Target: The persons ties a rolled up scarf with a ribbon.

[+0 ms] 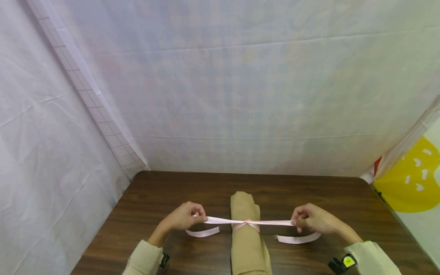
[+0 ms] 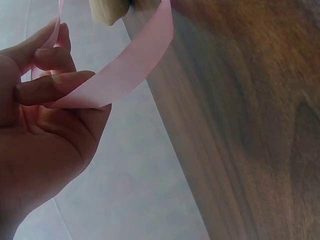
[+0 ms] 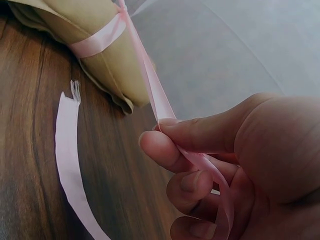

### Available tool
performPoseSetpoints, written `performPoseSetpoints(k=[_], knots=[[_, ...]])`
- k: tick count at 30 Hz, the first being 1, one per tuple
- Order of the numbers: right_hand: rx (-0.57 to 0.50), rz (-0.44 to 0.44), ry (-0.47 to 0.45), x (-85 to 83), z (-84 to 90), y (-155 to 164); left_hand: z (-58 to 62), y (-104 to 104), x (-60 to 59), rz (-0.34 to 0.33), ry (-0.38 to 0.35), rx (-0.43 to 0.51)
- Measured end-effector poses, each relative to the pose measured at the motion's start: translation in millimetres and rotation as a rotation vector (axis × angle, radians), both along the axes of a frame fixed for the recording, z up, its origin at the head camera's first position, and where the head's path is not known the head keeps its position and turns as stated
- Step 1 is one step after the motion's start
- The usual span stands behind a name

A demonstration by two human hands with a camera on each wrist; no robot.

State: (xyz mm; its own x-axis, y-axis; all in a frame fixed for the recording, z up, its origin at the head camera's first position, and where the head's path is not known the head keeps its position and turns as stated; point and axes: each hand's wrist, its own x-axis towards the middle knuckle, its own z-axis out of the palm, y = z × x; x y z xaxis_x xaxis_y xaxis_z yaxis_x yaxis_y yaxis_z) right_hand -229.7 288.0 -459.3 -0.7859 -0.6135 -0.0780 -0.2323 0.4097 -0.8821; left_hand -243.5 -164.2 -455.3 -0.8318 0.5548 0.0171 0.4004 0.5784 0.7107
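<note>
Both hands pinched the pink ribbon [image 1: 264, 222] taut, left hand [image 1: 185, 217] and right hand [image 1: 311, 219] flanking the rolled tan cloth [image 1: 245, 233] on the near worktop [image 1: 309, 191]. Uneven pulling might have slipped the half-knot or skewed the roll.

White sheeting [image 1: 220, 95] hangs behind a dark wooden table [image 1: 154, 198].

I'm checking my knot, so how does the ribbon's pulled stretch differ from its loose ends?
The pulled stretch runs straight and taut above the table, pinched by the left hand and right hand; the loose ends curve slackly beneath the hands. Both are the same pink ribbon, tied round the cloth roll.
</note>
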Motion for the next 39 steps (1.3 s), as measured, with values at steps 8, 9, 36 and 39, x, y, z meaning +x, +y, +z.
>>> performPoseSetpoints(k=[8,9,36,39], knots=[[0.005,-0.005,-0.01,-0.8,-9.1,3,-0.9,-3,3.1,-0.012,-0.008,-0.006],[0.008,-0.004,-0.003,-0.7,-10.5,4,-1.4,-4,3.2,-0.013,-0.011,-0.009],[0.104,-0.001,0.102,2.6,-20.6,2,-8.0,-12,1.2,-0.004,0.028,-0.056],[0.108,-0.002,0.065,2.6,-17.8,5,-6.6,-14,1.4,-0.005,0.021,-0.052]])
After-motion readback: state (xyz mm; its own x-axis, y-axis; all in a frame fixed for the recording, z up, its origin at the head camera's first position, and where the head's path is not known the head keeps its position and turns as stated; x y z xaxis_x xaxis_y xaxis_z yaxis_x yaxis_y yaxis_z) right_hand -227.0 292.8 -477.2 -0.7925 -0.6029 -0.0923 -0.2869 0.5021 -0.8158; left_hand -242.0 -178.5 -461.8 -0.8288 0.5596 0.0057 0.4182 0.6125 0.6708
